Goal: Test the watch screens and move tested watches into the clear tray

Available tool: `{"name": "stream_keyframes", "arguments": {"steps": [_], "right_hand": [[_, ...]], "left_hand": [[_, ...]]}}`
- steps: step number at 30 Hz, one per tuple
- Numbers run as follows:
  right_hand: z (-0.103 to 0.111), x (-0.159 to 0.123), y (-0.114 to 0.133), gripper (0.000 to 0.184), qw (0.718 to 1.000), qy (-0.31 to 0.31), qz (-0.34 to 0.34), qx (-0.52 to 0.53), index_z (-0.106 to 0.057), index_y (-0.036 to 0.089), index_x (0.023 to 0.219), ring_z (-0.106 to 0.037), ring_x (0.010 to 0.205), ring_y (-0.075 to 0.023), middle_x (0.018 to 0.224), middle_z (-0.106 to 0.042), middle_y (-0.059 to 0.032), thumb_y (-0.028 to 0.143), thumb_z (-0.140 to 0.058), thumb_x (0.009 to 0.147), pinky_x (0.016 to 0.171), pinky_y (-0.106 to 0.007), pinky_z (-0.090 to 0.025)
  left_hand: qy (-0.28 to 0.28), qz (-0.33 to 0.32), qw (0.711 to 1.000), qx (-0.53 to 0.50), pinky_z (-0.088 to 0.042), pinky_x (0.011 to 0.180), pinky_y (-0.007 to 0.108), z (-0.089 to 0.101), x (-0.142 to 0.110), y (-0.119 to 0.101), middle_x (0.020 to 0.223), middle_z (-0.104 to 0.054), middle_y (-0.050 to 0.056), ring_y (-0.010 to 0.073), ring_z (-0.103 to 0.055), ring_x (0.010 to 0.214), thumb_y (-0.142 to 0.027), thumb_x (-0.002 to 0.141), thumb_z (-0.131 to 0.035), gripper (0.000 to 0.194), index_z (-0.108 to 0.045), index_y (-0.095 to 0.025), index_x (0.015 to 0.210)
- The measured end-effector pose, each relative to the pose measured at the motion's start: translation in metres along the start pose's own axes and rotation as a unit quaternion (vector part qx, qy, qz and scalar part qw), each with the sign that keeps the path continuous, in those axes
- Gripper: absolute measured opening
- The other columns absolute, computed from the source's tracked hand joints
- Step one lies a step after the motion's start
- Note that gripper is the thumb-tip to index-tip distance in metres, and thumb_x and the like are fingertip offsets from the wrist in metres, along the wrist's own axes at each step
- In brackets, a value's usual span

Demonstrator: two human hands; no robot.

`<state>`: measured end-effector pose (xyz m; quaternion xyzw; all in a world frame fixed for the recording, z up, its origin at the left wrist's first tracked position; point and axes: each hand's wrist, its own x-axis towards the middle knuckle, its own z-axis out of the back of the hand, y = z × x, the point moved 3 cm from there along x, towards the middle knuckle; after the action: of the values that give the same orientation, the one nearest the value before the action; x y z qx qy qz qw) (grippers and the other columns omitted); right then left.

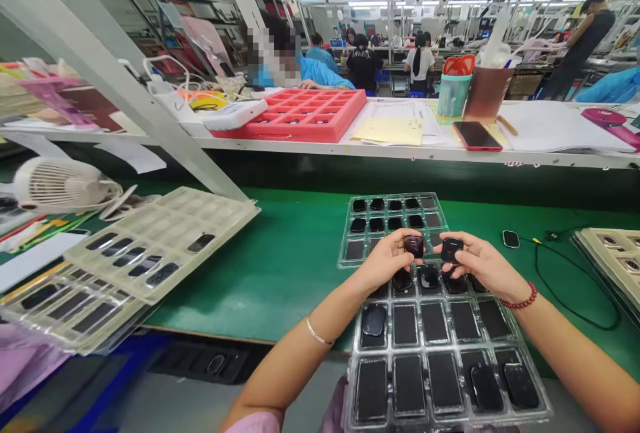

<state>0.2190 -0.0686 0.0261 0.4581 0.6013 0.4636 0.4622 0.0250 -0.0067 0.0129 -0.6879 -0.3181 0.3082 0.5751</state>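
Observation:
My left hand (393,256) pinches a small dark rounded-square watch body (414,246) between thumb and fingers. In my right hand (475,260) is a similar black watch body (451,250), gripped at its edges. The two pieces are held apart, side by side. Below them lies a clear plastic compartment tray (423,348) lined with black pads. Several dark pieces, such as the one at its lower right (484,386), sit in its pockets. A second clear tray (342,252) with several black watch bodies is just behind, partly hidden by my left hand.
Cream trays (227,220) with dark pieces are stacked at left beside a white fan (60,183). A watch (511,239) and black cable (575,310) lie at right, near another cream tray (595,236). The shelf holds a red foam tray (345,120) and phone (477,136). People sit beyond.

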Motion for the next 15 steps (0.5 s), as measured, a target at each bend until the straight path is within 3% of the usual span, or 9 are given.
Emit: {"name": "stream_keyframes", "arguments": {"steps": [3, 7, 10, 13, 15], "right_hand": [[0.005, 0.0, -0.009, 0.045, 1.0, 0.008, -0.004, -0.012, -0.058, 0.02, 0.124, -0.072, 0.083, -0.0179, 0.118, -0.069, -0.0128, 0.034, -0.07, 0.083, 0.065, -0.029, -0.061], [0.003, 0.004, -0.011, 0.036, 0.998, -0.006, 0.018, -0.056, -0.062, 0.016, 0.114, -0.069, 0.067, -0.0149, 0.104, -0.072, -0.0122, 0.04, -0.064, 0.087, 0.057, -0.028, -0.058], [0.0, 0.005, -0.007, 0.035, 0.997, -0.006, 0.025, -0.067, -0.061, 0.017, 0.112, -0.065, 0.062, -0.0129, 0.097, -0.072, -0.0096, 0.039, -0.067, 0.086, 0.055, -0.027, -0.056], [-0.001, -0.014, 0.01, 0.056, 0.999, 0.039, 0.028, 0.003, -0.054, 0.026, 0.126, -0.064, 0.062, -0.0119, 0.103, -0.069, -0.0065, 0.034, -0.078, 0.076, 0.054, -0.026, -0.056], [0.004, -0.043, 0.026, 0.067, 0.996, 0.065, 0.04, 0.035, -0.05, 0.033, 0.131, -0.062, 0.056, -0.011, 0.107, -0.068, -0.0058, 0.036, -0.081, 0.072, 0.05, -0.025, -0.054]], "left_hand": [[0.012, -0.002, 1.0, 0.009, -0.048, 0.06, 0.023, -0.004, -0.003, 0.001, 0.093, -0.066, 0.004, 0.0181, -0.071, 0.079, -0.02, 0.076, -0.064, 0.039, -0.057, -0.016, 0.114], [0.002, -0.001, 1.0, 0.023, -0.047, 0.056, 0.023, -0.008, -0.002, 0.006, 0.079, -0.064, 0.002, 0.0171, -0.07, 0.069, -0.031, 0.084, -0.061, 0.029, -0.063, -0.016, 0.108], [0.008, 0.007, 1.0, 0.011, -0.045, 0.053, 0.021, -0.009, 0.001, -0.001, 0.075, -0.065, 0.002, 0.0158, -0.069, 0.064, -0.032, 0.081, -0.066, 0.034, -0.063, -0.015, 0.11], [0.081, 0.009, 0.994, -0.069, -0.047, 0.053, 0.02, -0.01, -0.014, -0.028, 0.083, -0.068, 0.003, 0.0161, -0.07, 0.068, -0.025, 0.07, -0.078, 0.057, -0.057, -0.019, 0.122], [0.138, 0.015, 0.981, -0.134, -0.047, 0.05, 0.02, -0.008, -0.045, -0.048, 0.094, -0.071, 0.006, 0.0169, -0.071, 0.067, -0.026, 0.067, -0.082, 0.065, -0.055, -0.024, 0.126]]}}
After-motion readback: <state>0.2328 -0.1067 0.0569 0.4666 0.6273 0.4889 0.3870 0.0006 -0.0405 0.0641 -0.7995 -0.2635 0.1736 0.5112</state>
